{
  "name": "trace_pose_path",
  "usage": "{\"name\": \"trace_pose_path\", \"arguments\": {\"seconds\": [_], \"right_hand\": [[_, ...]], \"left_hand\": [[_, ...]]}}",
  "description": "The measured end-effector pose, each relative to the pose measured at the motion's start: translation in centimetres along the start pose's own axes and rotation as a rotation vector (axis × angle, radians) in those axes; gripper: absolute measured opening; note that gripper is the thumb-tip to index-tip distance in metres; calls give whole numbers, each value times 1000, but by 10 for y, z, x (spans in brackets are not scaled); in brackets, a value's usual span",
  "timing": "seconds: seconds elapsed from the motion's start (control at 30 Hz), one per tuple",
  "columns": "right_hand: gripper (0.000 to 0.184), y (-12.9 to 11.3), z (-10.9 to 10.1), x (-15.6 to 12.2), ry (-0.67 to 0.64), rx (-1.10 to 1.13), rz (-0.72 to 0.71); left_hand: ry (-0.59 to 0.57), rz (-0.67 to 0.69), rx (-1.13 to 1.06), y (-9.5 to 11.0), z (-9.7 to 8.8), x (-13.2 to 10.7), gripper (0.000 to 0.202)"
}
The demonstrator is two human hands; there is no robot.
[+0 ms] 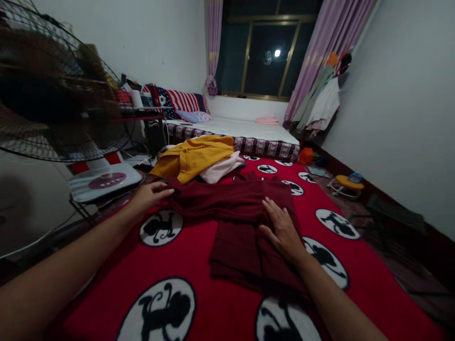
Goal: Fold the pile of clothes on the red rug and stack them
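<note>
A maroon long-sleeved top [231,201] lies partly folded on a red blanket [192,265] with black-and-white round patterns. One sleeve stretches out to the left. At its end, my left hand [151,196] closes thumb and fingers on the cuff. My right hand [282,232] rests flat on the body of the top, palm down, with its fingers extended. Just beyond the sleeve is a heap of clothes, with a mustard-yellow garment [199,154] on top and a pale pink one [222,168] under it.
A caged fan [64,94], blurred, stands close on the left. A bed [245,128] sits below the window at the back. Along the right wall are a yellow-topped stool [344,182], a dark folding chair [394,213] and hanging clothes [323,104].
</note>
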State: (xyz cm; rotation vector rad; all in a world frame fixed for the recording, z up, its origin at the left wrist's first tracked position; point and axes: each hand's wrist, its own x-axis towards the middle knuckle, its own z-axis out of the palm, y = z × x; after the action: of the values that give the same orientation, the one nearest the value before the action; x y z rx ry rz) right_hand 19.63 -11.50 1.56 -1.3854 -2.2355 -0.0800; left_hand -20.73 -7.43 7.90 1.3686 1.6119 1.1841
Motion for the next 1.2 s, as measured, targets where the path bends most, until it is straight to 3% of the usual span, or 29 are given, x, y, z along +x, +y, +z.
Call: {"name": "trace_pose_path", "arguments": {"seconds": [0.13,0.27,0.33,0.43,0.5,0.6,0.67,0.73,0.8,0.9,0.97,1.07,1.2], "right_hand": [[51,-12,-4,2,-195,7,-157],[48,-15,-5,2,-122,104,-117],[47,-13,-5,1,-37,223,-60],[48,-6,-5,0,140,488,109],[51,1,-4,-1,278,706,244],[60,17,-8,-3,467,1040,411],[65,28,-14,-5,560,1222,489],[68,39,-20,-6,633,1347,545],[67,50,-22,-8,689,1434,596],[57,67,-20,-9,800,1510,669],[54,76,-18,-8,864,1503,700],[55,83,-23,-6,898,1439,676],[49,87,-43,-7,1055,1382,591]], "left_hand": [[50,72,-250,29,-3,9,35],[151,165,-504,69,20,36,22],[169,258,-577,97,49,50,17],[130,405,-655,149,115,63,13],[-17,528,-714,180,166,58,13],[-397,677,-734,202,234,31,15],[-638,752,-661,192,265,9,19],[-754,784,-532,165,280,-8,22],[-691,783,-354,129,280,-14,21],[-427,768,7,80,265,-11,18],[-321,733,213,59,253,-8,26],[-337,693,441,47,247,-9,43],[-440,732,564,52,265,-15,59]]}}
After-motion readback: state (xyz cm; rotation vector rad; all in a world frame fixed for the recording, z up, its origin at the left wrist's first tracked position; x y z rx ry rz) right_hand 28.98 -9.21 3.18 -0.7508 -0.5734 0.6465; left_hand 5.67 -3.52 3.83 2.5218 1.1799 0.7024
